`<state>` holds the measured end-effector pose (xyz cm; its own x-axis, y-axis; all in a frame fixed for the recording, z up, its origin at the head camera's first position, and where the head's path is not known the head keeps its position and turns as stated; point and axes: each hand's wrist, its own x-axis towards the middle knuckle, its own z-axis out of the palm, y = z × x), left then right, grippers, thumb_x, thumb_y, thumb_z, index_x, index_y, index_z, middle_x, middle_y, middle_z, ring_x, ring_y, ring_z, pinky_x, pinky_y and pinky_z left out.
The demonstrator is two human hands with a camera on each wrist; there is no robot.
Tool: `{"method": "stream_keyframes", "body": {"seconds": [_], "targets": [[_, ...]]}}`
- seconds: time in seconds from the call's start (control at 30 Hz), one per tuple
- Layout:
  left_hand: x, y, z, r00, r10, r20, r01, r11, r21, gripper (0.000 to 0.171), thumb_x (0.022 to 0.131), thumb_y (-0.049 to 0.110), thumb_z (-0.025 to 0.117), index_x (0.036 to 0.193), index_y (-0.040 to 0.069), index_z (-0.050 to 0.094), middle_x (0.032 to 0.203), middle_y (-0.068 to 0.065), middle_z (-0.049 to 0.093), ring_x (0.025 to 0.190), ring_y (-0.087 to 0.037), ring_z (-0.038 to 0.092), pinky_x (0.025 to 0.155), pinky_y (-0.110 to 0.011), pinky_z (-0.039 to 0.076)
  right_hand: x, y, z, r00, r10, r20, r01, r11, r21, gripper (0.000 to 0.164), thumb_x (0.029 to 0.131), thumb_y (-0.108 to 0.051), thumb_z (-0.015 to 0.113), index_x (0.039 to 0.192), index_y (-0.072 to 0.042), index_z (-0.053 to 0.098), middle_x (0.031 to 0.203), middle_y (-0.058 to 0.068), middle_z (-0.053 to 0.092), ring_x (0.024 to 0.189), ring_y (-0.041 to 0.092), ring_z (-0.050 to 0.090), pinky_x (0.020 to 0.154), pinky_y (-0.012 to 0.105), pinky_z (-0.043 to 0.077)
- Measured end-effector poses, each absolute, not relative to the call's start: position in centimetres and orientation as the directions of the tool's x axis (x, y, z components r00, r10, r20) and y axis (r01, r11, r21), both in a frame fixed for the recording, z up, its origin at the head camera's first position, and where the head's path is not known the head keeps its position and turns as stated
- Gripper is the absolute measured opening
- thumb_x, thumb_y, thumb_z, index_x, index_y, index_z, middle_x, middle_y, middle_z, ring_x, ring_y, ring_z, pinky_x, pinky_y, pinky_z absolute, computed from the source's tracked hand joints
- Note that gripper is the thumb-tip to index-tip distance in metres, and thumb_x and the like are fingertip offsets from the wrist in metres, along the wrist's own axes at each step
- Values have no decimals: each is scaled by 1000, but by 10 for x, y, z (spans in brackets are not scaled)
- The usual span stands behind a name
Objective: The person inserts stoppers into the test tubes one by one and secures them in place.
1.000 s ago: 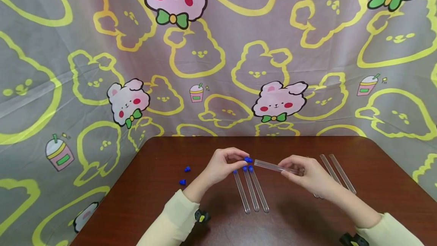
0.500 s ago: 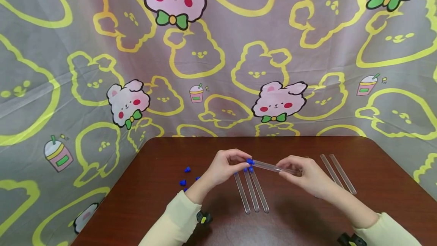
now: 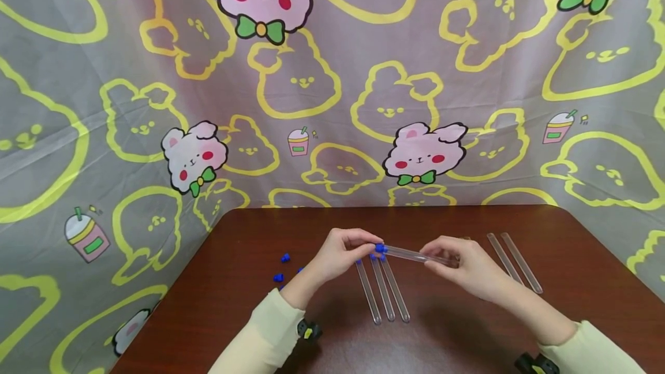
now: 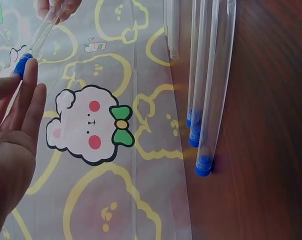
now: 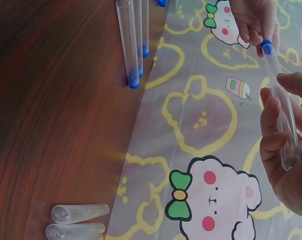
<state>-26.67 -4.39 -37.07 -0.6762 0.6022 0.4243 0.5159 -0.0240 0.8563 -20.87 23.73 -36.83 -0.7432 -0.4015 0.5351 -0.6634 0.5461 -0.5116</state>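
Head view: above the desk's (image 3: 249, 328) middle, a cap (image 3: 380, 248) was pinched by the left hand (image 3: 340, 255) against a tube (image 3: 404, 253) gripped by the right hand (image 3: 467, 261), three capped tubes (image 3: 382, 290) being done and uncapped tubes (image 3: 522, 263) left toward the right edge.

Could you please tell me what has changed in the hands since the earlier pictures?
A second ago, a gap separated the blue cap from the held tube; now they meet. The left hand has moved slightly right, still pinching the cap; the right hand still holds the tube. Nothing was let go. The three capped tubes on the table stayed put.
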Motion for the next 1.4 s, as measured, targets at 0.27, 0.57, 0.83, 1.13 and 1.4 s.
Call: {"method": "stream_keyframes", "body": {"seconds": [0.27,0.57,0.83,1.13,1.4], "targets": [[-265,-46,-370,-694,632,345,474,39,880,15,89,-2,67,103,-6,72,87,-17,72,80,-35,71,78,-35,56,-208,238,-370,-706,-444,552,-706,506,-496,24,83,-8,77,100,-22,69,81,-18,61,66,4,53,53,23,44],[-267,-46,-374,-707,627,328,445,33,895,15,88,-3,68,100,-10,72,83,-18,72,75,-22,72,82,-35,55,-208,236,-367,-691,-466,553,-723,422,-547,20,84,-7,76,100,-17,74,82,-14,63,62,6,51,51,22,44],[-267,-42,-370,-716,605,348,404,-46,913,17,88,-6,66,103,-14,69,91,-23,71,78,-28,72,83,-38,54,-211,235,-361,-703,-470,533,-705,367,-606,20,84,0,74,101,-10,74,82,-10,63,61,8,54,50,23,45],[-265,-43,-372,-723,599,344,422,-11,907,15,87,-8,66,101,-13,70,90,-22,71,76,-32,72,80,-37,55,-214,232,-356,-707,-497,504,-705,442,-554,17,83,-8,77,98,-17,75,81,-14,62,62,7,51,50,22,42],[-262,-44,-372,-679,626,383,440,-70,895,15,89,-7,65,101,-15,68,88,-24,71,78,-31,72,80,-40,55,-211,235,-363,-697,-474,538,-717,441,-540,18,84,-10,76,99,-18,73,81,-15,63,61,5,53,51,22,44]]}}
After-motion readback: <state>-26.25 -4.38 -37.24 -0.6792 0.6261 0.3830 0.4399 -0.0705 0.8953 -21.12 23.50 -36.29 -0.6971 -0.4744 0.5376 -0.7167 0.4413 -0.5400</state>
